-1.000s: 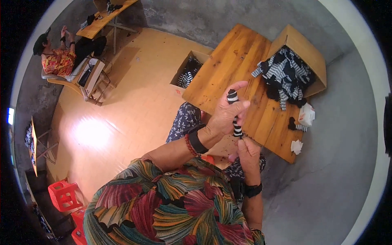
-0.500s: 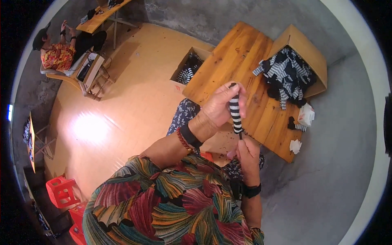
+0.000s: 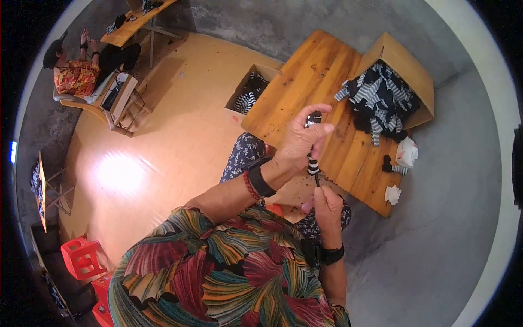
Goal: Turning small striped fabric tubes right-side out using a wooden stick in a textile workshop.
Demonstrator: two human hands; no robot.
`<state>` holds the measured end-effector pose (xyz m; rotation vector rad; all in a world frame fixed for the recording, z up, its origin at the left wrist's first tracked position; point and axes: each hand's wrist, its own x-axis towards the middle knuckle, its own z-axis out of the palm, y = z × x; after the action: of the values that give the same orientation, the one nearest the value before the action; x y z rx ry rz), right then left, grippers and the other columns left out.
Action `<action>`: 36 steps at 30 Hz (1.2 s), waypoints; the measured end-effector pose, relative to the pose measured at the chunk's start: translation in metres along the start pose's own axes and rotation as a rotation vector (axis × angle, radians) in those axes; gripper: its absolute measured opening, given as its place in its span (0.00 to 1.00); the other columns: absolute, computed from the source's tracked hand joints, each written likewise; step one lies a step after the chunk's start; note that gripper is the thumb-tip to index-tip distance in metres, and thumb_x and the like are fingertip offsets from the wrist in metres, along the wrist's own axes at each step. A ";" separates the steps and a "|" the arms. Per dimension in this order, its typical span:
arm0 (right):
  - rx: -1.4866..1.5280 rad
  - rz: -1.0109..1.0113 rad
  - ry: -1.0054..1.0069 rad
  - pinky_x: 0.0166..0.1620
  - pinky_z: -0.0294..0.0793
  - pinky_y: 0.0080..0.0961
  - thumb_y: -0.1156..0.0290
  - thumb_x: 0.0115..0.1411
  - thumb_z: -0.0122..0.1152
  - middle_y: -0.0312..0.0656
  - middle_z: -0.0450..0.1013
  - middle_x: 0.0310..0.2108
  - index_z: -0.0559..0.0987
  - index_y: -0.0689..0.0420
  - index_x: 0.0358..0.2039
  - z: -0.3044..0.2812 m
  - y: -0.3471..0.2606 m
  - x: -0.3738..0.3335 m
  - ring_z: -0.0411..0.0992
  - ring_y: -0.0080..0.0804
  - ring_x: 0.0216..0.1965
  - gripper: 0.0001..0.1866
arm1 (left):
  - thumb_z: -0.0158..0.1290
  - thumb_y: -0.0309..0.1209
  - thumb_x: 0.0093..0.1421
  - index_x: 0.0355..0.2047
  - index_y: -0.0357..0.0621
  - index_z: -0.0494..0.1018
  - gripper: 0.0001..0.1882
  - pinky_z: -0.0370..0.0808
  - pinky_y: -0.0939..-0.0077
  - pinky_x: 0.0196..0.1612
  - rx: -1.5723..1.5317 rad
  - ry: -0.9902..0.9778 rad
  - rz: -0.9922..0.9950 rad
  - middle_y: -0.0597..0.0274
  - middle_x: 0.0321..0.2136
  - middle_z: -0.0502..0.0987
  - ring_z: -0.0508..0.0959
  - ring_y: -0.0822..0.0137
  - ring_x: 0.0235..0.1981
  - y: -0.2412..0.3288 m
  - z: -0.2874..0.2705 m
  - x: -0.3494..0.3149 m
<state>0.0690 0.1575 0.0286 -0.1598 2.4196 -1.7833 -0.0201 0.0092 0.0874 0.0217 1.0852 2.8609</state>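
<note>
My left hand (image 3: 297, 140) is wrapped round a narrow black-and-white striped knitted tube (image 3: 312, 165), its thumb lying across the front. The tube's upper end (image 3: 312, 117) shows above that thumb, and its middle is partly hidden by the fingers. From the tube's lower end runs a thin dark rod (image 3: 317, 181). Just below, my right hand (image 3: 327, 207) is closed on this rod, and its grip hides the rod's lower part. Both hands are above my lap, beside the near edge of the wooden table (image 3: 294, 87).
A tipped cardboard box (image 3: 417, 60) spills striped knitted pieces (image 3: 377, 95) onto the table. White crumpled paper (image 3: 393, 194) and a white packet (image 3: 406, 152) lie at its right edge. Another carton (image 3: 233, 110) stands beyond my knee. Another person (image 3: 79, 76) sits far left; red stools (image 3: 81, 256) stand lower left.
My left hand has slid down along the striped tube and its thumb now crosses the front, covering more of it. My right hand has stayed nearly in place on the rod.
</note>
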 end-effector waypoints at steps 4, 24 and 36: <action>0.046 0.041 0.034 0.22 0.55 0.16 0.68 0.58 0.48 0.31 0.57 0.16 0.69 0.63 0.22 0.006 -0.012 0.009 0.54 0.17 0.21 0.13 | 0.53 0.25 0.51 0.39 0.43 0.65 0.15 0.54 0.86 0.09 -0.118 -0.045 -0.070 0.73 0.08 0.58 0.57 0.79 0.05 -0.011 -0.001 -0.005; 0.255 0.255 -0.021 0.17 0.53 0.14 0.68 0.58 0.48 0.28 0.58 0.13 0.68 0.58 0.21 -0.001 -0.023 0.010 0.55 0.14 0.14 0.11 | 0.47 0.31 0.56 0.32 0.41 0.66 0.07 0.72 0.77 0.22 -0.320 -0.234 -0.066 0.60 0.20 0.71 0.71 0.69 0.17 0.001 -0.019 0.008; 0.183 0.120 0.012 0.19 0.58 0.15 0.66 0.59 0.46 0.28 0.58 0.13 0.69 0.60 0.22 0.009 -0.007 0.002 0.55 0.15 0.14 0.13 | 0.51 0.26 0.53 0.44 0.43 0.60 0.18 0.56 0.87 0.13 -0.022 0.082 0.134 0.71 0.17 0.64 0.60 0.80 0.12 -0.009 0.008 -0.005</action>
<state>0.0685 0.1466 0.0328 0.0150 2.2064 -1.9426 -0.0138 0.0208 0.0875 -0.0260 1.1067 3.0180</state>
